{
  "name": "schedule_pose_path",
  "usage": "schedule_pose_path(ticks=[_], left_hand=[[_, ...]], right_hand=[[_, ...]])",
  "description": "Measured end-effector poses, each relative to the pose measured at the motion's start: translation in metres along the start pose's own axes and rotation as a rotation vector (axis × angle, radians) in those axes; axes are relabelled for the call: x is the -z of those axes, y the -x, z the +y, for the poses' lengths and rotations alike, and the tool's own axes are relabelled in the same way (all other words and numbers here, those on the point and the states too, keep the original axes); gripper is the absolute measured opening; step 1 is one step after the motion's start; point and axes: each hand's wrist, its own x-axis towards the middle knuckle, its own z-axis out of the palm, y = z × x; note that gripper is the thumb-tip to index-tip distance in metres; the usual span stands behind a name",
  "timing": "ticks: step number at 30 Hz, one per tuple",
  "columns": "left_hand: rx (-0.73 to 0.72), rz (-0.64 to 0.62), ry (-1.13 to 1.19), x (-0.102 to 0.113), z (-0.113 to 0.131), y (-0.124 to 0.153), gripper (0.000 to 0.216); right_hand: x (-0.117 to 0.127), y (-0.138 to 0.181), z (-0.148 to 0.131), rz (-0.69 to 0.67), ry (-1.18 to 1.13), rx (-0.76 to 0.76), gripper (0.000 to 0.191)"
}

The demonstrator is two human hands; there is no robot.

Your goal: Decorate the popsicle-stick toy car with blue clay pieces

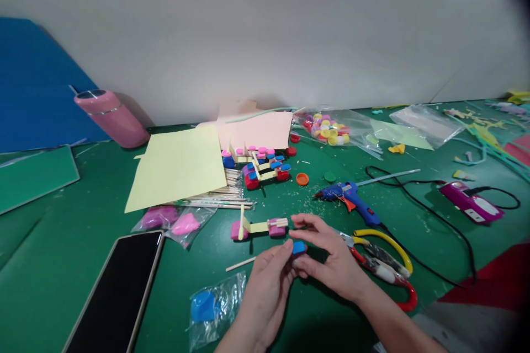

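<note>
A small piece of blue modelling clay (298, 247) sits between my two hands. My left hand (269, 278) pinches it from the left with the thumb on top. From the right, my right hand (331, 256) has its thumb against the lower edge, with the index and middle fingers reaching past it. Just beyond my fingertips stands a small stick model car (259, 227) with pink clay blocks. A loose wooden stick (240, 264) lies left of my hands. Blue clay in a clear bag (205, 306) is near my left wrist.
Right of my hands lie red-and-yellow-handled pliers (383, 262) and a blue glue gun (350, 198) with a trailing cord. A phone (116, 292) rests at the left. Behind are more model cars (267, 171), yellow paper (178, 168), a pink bottle (114, 118) and bagged caps (327, 129).
</note>
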Motion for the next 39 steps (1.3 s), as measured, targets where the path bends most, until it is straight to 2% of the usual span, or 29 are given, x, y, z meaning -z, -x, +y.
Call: schedule_pose_path(ticks=[6, 14, 20, 24, 26, 30, 34, 39], left_hand=[[0.014, 0.048, -0.041, 0.001, 0.0, 0.001, 0.021], [0.004, 0.05, -0.043, 0.001, -0.001, 0.0, 0.024], [-0.018, 0.045, -0.049, -0.003, 0.001, 0.002, 0.021], [-0.039, 0.037, -0.062, -0.004, 0.001, 0.002, 0.024], [-0.046, 0.036, -0.093, -0.003, 0.001, 0.002, 0.025], [-0.053, 0.04, -0.166, 0.0, -0.002, 0.002, 0.014], [-0.055, 0.057, -0.182, 0.002, -0.004, 0.002, 0.011], [-0.062, 0.07, -0.188, 0.004, -0.005, 0.001, 0.01]], right_hand=[[0.002, 0.002, -0.002, 0.059, -0.129, -0.044, 0.022], [-0.004, 0.002, -0.003, 0.077, -0.036, -0.055, 0.018], [-0.003, 0.001, -0.004, 0.059, 0.083, -0.011, 0.029], [-0.005, 0.001, -0.006, 0.053, 0.164, -0.01, 0.021], [-0.006, 0.0, -0.006, 0.062, 0.172, -0.001, 0.02], [-0.007, 0.0, -0.005, 0.08, 0.179, 0.04, 0.024], [-0.008, 0.002, -0.003, 0.089, 0.187, 0.073, 0.029], [-0.01, 0.003, 0.0, 0.104, 0.177, 0.098, 0.027]])
